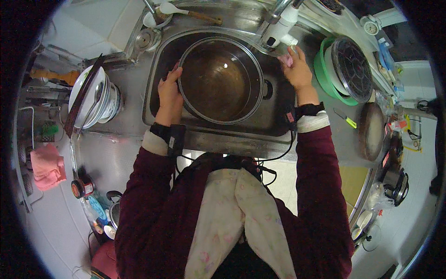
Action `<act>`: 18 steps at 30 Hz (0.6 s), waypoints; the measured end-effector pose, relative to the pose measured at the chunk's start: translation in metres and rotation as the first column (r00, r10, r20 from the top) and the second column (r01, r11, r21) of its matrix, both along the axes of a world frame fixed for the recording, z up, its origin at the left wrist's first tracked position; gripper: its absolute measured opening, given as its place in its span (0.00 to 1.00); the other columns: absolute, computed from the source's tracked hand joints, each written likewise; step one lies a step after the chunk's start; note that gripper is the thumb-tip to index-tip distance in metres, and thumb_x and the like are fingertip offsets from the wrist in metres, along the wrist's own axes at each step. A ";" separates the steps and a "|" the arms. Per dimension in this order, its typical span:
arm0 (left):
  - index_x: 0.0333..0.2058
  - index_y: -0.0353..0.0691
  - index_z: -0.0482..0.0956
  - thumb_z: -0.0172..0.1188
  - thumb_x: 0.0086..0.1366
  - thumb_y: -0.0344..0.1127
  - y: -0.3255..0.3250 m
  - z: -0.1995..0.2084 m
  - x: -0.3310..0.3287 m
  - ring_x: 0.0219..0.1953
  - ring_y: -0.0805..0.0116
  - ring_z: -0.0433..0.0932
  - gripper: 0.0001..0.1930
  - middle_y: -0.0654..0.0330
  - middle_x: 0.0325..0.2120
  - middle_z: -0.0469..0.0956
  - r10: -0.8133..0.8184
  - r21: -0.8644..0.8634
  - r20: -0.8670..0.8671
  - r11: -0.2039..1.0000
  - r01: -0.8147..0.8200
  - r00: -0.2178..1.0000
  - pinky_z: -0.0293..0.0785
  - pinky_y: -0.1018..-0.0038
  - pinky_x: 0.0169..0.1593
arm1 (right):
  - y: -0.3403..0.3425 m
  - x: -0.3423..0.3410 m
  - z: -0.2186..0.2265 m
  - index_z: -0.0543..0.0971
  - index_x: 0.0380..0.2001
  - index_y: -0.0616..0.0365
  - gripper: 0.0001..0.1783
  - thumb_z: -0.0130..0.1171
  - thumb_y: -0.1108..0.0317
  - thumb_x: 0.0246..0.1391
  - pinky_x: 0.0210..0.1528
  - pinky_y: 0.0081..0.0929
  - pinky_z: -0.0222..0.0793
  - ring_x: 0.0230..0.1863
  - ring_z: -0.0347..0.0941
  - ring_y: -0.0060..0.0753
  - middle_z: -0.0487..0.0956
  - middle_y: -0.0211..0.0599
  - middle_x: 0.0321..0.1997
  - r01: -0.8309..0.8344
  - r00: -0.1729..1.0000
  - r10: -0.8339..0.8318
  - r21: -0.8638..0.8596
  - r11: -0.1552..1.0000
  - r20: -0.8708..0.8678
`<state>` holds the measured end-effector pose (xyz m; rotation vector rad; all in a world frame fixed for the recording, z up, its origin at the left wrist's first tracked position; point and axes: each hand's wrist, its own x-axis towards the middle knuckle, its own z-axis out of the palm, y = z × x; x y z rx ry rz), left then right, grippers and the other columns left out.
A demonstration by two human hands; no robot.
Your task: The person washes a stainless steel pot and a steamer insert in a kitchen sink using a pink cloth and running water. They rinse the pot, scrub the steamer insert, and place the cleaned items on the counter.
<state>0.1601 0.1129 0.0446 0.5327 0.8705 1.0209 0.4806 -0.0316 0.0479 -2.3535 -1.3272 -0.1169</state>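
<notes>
A large steel pot (220, 81) sits in the metal sink (155, 88), its inside dark and brownish. My left hand (168, 93) grips the pot's left rim. My right hand (296, 69) is at the sink's right edge just below the white tap head (283, 25), closed on a small pink cloth or sponge (286, 59). Both forearms wear dark red sleeves with black wrist straps.
Stacked white bowls with chopsticks (93, 95) stand left of the sink. A green basin with a round black grate (348, 69) sits at the right, with a yellow-handled knife (346, 118) and a wooden board (371, 130) below it. A pink towel (46, 165) hangs far left.
</notes>
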 end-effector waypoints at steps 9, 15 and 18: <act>0.43 0.29 0.70 0.59 0.50 0.23 0.009 -0.013 -0.009 0.42 0.67 0.72 0.19 0.57 0.41 0.73 -0.014 -0.067 0.033 0.998 0.017 0.999 0.69 0.75 0.46 | -0.046 -0.014 -0.016 0.70 0.47 0.56 0.26 0.62 0.62 0.43 0.42 0.28 0.68 0.43 0.72 0.39 0.73 0.42 0.44 0.074 0.940 -0.022 0.141 0.987 -0.340; 0.40 0.31 0.72 0.56 0.55 0.27 -0.002 -0.032 -0.036 0.38 0.69 0.74 0.14 0.59 0.36 0.75 -0.228 0.289 -0.371 0.893 0.345 0.900 0.71 0.75 0.43 | -0.150 -0.003 -0.025 0.72 0.41 0.60 0.18 0.59 0.63 0.47 0.30 0.18 0.67 0.27 0.72 0.22 0.76 0.33 0.30 0.354 0.606 -0.148 0.099 0.930 -0.782; 0.39 0.32 0.73 0.53 0.58 0.30 -0.010 -0.048 -0.010 0.37 0.68 0.74 0.11 0.59 0.35 0.76 -0.401 0.081 -0.048 0.911 0.404 0.915 0.71 0.74 0.42 | -0.171 0.002 -0.026 0.71 0.42 0.57 0.17 0.55 0.65 0.48 0.24 0.20 0.67 0.24 0.70 0.21 0.76 0.32 0.28 0.505 0.319 -0.238 -0.048 0.862 -0.917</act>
